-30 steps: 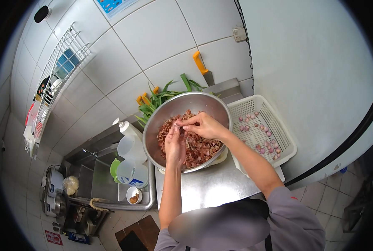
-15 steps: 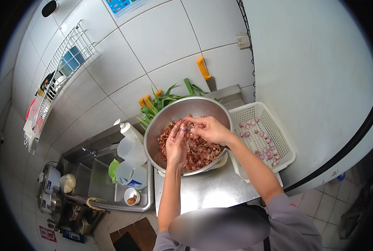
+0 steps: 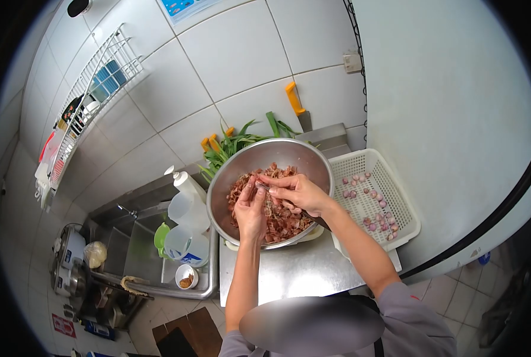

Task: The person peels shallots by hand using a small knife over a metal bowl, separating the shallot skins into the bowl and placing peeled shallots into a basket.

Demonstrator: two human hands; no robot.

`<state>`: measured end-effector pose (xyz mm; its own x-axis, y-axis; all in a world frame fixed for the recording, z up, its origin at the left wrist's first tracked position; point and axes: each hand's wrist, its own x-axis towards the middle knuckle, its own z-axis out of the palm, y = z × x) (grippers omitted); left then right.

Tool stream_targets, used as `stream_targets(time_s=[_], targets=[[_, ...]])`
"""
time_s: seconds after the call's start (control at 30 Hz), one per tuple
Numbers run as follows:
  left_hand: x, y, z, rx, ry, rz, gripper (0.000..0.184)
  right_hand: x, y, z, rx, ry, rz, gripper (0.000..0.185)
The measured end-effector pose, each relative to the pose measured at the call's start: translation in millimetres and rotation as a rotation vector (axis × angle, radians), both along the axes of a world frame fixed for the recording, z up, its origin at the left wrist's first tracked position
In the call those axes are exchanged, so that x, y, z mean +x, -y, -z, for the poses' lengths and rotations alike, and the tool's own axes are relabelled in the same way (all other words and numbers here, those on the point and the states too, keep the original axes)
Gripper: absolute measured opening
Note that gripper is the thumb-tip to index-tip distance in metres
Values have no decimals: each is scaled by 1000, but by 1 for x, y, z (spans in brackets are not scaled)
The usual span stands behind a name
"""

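Observation:
A large steel bowl [image 3: 229, 157] holds a heap of reddish-brown peelings or pieces [image 3: 283, 223]. Above the heap, my left hand [image 3: 251, 213] and my right hand [image 3: 298, 191] meet at the fingertips. Both pinch a small shallot-like piece [image 3: 262, 185], mostly covered by the fingers. A dark, narrow object, perhaps a knife handle [image 3: 316, 219], shows under my right hand near the bowl's right rim; its blade is hard to make out. To the right, a white perforated basket [image 3: 405, 205] contains several small purple-pink shallots [image 3: 382, 223].
Green leaves [image 3: 226, 146] and orange-handled knives lie behind the bowl. One more knife [image 3: 298, 106] stands against the tiled wall. At left is a sink [image 3: 143, 253] with plastic jugs [image 3: 186, 244], a pump bottle and a small white cup [image 3: 187, 277]. A wire rack hangs upper left.
The view has shifted slightly, so the surroundings sit a little lower and further right. My hands stay together over the bowl, with small changes in the fingers around the piece.

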<state>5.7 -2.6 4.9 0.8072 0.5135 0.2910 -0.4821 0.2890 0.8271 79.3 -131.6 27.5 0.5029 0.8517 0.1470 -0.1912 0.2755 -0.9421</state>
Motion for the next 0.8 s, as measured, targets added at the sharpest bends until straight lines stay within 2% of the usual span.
stream_targets(time_s=[0.1, 0.3, 0.43, 0.53, 0.7, 0.8], targets=[[1, -4, 7, 15, 23, 8, 37, -5, -4, 2, 13, -47, 13, 33], [6, -7, 11, -15, -4, -18, 37, -8, -17, 13, 6, -64, 99, 32], [7, -5, 5, -17, -9, -3, 44, 5, -16, 14, -7, -162, 198, 32], [6, -7, -1, 27, -14, -13, 45, 18, -9, 17, -2, -227, 168, 32], [6, -19, -2, 198, -95, -15, 45, 20, -5, 13, -235, 251, 370, 28], [6, -22, -3, 228, -152, -8, 42, 22, -7, 19, -136, 645, 548, 28]])
